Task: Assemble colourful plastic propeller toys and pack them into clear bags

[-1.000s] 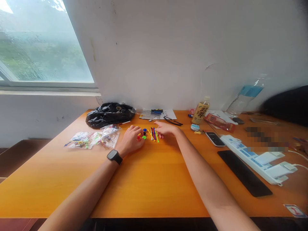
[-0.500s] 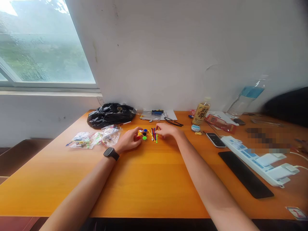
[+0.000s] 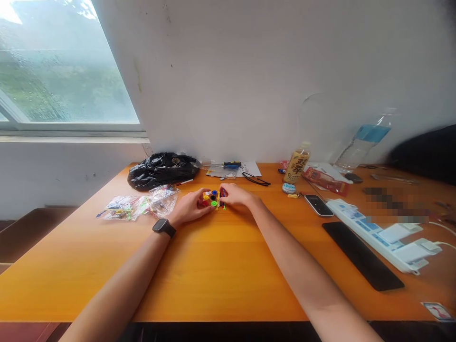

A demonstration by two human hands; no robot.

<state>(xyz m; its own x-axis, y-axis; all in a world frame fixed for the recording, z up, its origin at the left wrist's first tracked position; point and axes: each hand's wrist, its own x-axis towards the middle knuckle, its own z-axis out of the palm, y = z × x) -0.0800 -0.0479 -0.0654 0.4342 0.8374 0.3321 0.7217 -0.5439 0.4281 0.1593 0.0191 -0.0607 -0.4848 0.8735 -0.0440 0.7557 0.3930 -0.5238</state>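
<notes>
My left hand (image 3: 188,208), a black watch (image 3: 164,227) on its wrist, lies on the orange table (image 3: 221,266) with its fingers curled round a cluster of small coloured round pieces (image 3: 211,197): red, yellow, blue, black and green. My right hand (image 3: 235,194) presses in from the right, its fingers closed against a bunch of thin coloured sticks (image 3: 222,201). The two hands nearly meet around the pile, and part of the sticks is hidden behind the right fingers.
Clear plastic bags of small parts (image 3: 142,205) lie left of the hands, a black plastic bag (image 3: 162,168) behind them. Glasses (image 3: 255,179), a screwdriver (image 3: 231,164), a drink bottle (image 3: 296,166), a phone (image 3: 318,205), a white power strip (image 3: 377,232) and a black pad (image 3: 361,255) sit to the right.
Both hands have closed in towards each other. The right hand slid the sticks left against the round pieces, and the left hand cupped those pieces from its side.
</notes>
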